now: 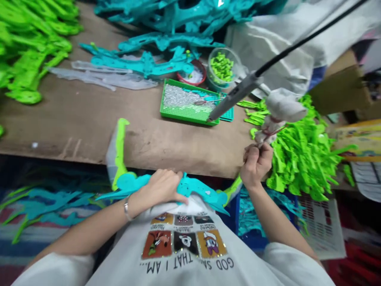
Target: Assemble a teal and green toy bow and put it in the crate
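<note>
My left hand (164, 186) presses down on a turquoise plastic frame (199, 188), its fingers over the middle of it. The frame lies across my front at the table's edge. A lime-green arm (120, 149) with a translucent blade sticks up from its left end; another lime-green arm (233, 190) leads from its right end toward my right hand. My right hand (256, 163) is closed around the narrow lower end of a tool wrapped in white cloth (284, 105), tied with red string. The wrapped head stands above my fist; what is under the cloth is hidden.
A grey screwdriver-like tool (235, 97) hangs on a black cable over a green tray (190, 117) of small metal screws. Behind are a tub (222, 67) of lime-green pieces and a red bowl (202, 81). Piles of lime-green parts (303, 155) and turquoise parts (178, 16) surround the table.
</note>
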Available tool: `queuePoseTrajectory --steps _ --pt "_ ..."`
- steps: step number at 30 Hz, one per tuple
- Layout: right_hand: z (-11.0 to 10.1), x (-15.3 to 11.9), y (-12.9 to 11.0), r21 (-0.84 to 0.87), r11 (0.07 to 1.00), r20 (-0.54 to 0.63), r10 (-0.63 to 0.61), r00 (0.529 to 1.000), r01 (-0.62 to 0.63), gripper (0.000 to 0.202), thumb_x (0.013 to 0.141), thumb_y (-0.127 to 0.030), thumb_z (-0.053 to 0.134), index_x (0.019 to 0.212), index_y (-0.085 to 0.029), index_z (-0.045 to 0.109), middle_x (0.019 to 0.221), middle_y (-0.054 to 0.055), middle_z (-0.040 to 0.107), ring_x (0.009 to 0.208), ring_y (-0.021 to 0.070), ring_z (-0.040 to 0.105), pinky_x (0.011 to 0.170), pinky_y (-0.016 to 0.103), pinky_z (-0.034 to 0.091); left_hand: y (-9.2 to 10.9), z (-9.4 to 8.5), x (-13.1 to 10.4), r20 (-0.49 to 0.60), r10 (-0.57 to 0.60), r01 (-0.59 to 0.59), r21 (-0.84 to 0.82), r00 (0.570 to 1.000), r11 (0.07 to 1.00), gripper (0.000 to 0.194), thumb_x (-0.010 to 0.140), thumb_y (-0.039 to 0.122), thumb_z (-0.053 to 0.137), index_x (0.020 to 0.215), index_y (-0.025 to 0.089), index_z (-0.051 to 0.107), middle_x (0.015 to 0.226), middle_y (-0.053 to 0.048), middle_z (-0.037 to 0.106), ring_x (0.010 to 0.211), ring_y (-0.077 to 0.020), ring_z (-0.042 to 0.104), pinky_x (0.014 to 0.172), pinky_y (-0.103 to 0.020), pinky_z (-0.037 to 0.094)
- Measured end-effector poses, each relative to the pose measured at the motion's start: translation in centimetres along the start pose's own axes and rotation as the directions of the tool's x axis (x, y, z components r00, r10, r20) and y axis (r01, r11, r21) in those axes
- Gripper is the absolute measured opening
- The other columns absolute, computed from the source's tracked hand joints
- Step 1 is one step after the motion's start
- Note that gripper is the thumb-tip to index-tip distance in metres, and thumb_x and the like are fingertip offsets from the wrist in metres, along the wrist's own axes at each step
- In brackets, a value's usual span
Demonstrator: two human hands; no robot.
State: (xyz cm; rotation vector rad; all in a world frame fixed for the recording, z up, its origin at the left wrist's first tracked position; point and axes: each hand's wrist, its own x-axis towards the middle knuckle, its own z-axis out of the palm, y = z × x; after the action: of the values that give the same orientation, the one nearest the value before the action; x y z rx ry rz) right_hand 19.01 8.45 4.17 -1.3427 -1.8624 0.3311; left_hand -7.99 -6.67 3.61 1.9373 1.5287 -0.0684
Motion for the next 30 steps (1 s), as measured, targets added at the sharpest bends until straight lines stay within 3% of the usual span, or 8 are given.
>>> queuePoseTrajectory --steps 10,15,17,19,22,24,28,30 --pt "1.2 5.5 10.0 -0.261 0.937 0.224 0.295 0.929 -0.234 0.057 0.072 -0.025 0.054 0.125 -0.008 0.066 0.101 0.017 0.071 0.087 0.0272 0.061 0.087 0.049 0.053 -3.8 -5.0 -2.8 -0.091 -0.186 0.192 0.057 0.978 0.98 0.08 0.065 0.087 0.067 0.113 0.023 0.07 0.069 -0.011 0.072 0.072 -0.0398 0.072 0.059 -0.033 0.041" --pt "1.0 4.7 6.9 -0.385 0.917 0.227 -0.016 0.974 0.105 0.073 0.074 -0.018 0.054 0.146 -0.008 0.049 0.141 0.028 0.054 0.134 0.0431 0.046 0.11 0.067 0.036 -7.5 -8.0 -0.2 -0.201 -0.223 0.226 -0.006 0.954 0.974 0.061 0.069 0.084 0.068 0.079 0.024 0.072 0.055 -0.004 0.06 0.061 -0.0273 0.063 0.069 -0.033 0.044" --pt "0.2 4.0 4.4 -0.309 0.857 0.478 -0.235 0.846 0.412 0.079 0.075 -0.014 0.054 0.153 -0.018 0.042 0.155 0.02 0.045 0.149 0.0409 0.034 0.118 0.065 0.027 -8.5 -9.0 1.2 -0.184 -0.225 0.233 0.024 0.957 0.972 0.058 0.075 0.078 0.069 0.079 0.021 0.073 0.053 0.001 0.054 0.061 -0.0206 0.06 0.076 -0.031 0.046" --pt "-0.1 3.2 2.3 -0.093 0.765 0.708 -0.399 0.583 0.637 0.077 0.077 -0.012 0.053 0.152 -0.026 0.045 0.148 0.012 0.055 0.15 0.0355 0.036 0.123 0.062 0.022 -9.4 -9.7 2.4 -0.161 -0.197 0.21 0.068 0.967 0.975 0.056 0.085 0.072 0.065 0.09 0.017 0.075 0.058 0.003 0.053 0.067 -0.0171 0.06 0.084 -0.032 0.048" --pt "0.4 2.4 0.9 0.153 0.684 0.794 -0.515 0.323 0.713 0.056 0.088 -0.02 0.051 0.144 -0.024 0.055 0.118 0.009 0.07 0.123 0.0287 0.059 0.123 0.058 0.024 -10.0 -10.0 3.1 -0.16 -0.195 0.208 0.068 0.968 0.976 0.057 0.088 0.067 0.065 0.104 0.014 0.075 0.069 0.004 0.057 0.077 -0.0173 0.064 0.09 -0.034 0.048" --pt "1.1 2.2 0.8 0.199 0.683 0.793 -0.534 0.293 0.703 0.046 0.093 -0.028 0.05 0.137 -0.02 0.061 0.1 0.008 0.071 0.1 0.0248 0.063 0.117 0.054 0.032 -9.3 -9.5 2.3 -0.327 -0.188 0.192 -0.021 0.926 0.981 0.053 0.085 0.061 0.072 0.108 0.013 0.072 0.082 0.002 0.064 0.085 -0.0177 0.066 0.092 -0.032 0.047" --pt "1.9 2.3 1.0 0.211 0.696 0.776 -0.546 0.315 0.686 0.041 0.091 -0.028 0.053 0.129 -0.02 0.066 0.088 0.007 0.066 0.085 0.0234 0.058 0.095 0.046 0.038 -4.3 -5.6 -0.9 -0.639 -0.372 0.063 -0.452 0.673 0.89 0.031 0.093 0.048 0.065 0.086 0.018 0.07 0.079 0.0 0.07 0.074 -0.0133 0.063 0.079 -0.027 0.05" --pt "1.8 2.3 0.6 0.229 0.699 0.759 -0.564 0.325 0.677 0.041 0.091 -0.031 0.055 0.129 -0.019 0.065 0.088 0.007 0.065 0.084 0.0236 0.057 0.088 0.044 0.036 -1.1 -2.5 -1.6 -0.358 -0.446 0.011 -0.77 0.82 0.638 0.036 0.091 0.052 0.066 0.078 0.018 0.068 0.065 0.0 0.067 0.059 -0.0124 0.06 0.062 -0.026 0.05"
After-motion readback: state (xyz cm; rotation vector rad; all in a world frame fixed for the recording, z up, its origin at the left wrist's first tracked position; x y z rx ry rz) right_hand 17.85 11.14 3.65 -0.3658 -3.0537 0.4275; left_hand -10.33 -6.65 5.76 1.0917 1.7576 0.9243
